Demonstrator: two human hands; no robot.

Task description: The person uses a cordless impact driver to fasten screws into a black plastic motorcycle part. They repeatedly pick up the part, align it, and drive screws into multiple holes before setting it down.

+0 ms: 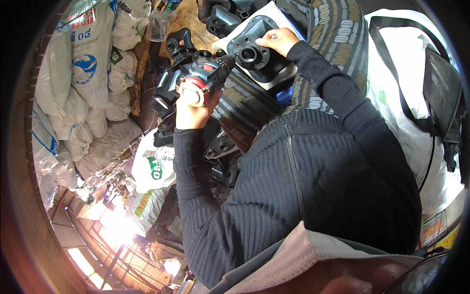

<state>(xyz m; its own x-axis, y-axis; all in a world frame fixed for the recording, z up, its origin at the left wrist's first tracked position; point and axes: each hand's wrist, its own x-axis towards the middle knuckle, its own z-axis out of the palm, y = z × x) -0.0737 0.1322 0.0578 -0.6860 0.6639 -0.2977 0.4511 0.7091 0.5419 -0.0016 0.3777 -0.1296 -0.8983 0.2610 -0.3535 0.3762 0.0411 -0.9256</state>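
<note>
- Several white woven sacks [83, 73] are piled on the left; the drilling elbow should keep clear of them.
- The patterned trouser legs [338, 44] seem to make the work support, so both knees should stay steady.
- A white pad [285, 77] lies under the workpiece; it should back the whole piece, leaving no corner to rock.
- The black flanged plastic part [261, 58], lying on that pad ahead of the person, should not twist under load.
- The cordless power drill [203, 81] is best held square to the flange, at an easy speed.
- The left hand [195, 112] is wrapped around the drill's handle; a straight wrist would help control it.
- The right hand [283, 43] has bent fingers touching the flange's edge; whether they pinch anything small, I cannot tell. They should stay out of the chuck's line.
- The drill's chuck [226, 62] points toward the flange; whether they touch is unclear.
</note>
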